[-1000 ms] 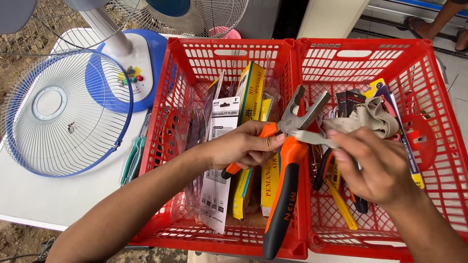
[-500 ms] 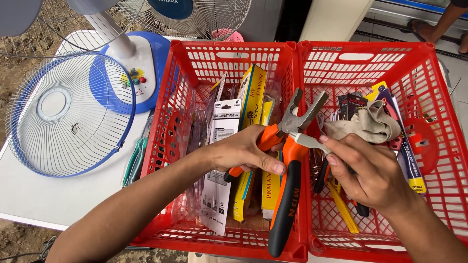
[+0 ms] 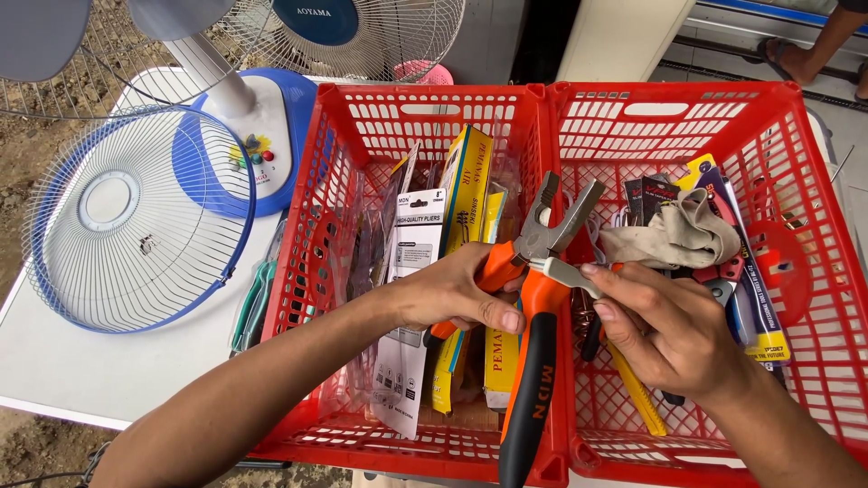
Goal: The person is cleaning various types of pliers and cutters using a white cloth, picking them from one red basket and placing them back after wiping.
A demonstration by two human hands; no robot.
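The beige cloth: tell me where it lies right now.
In the head view the beige cloth lies in the right red basket, on packaged tools, just above the right hand and right of the pliers.

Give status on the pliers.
Done: pliers are bare, jaws apart. In hand: left hand grips an orange handle; right hand pinches a pale strip by the pivot. Left: strip not yet clear of the pliers.

Matt steel-jawed pliers (image 3: pixel 542 298), glossy plastic crates (image 3: pixel 551 126).
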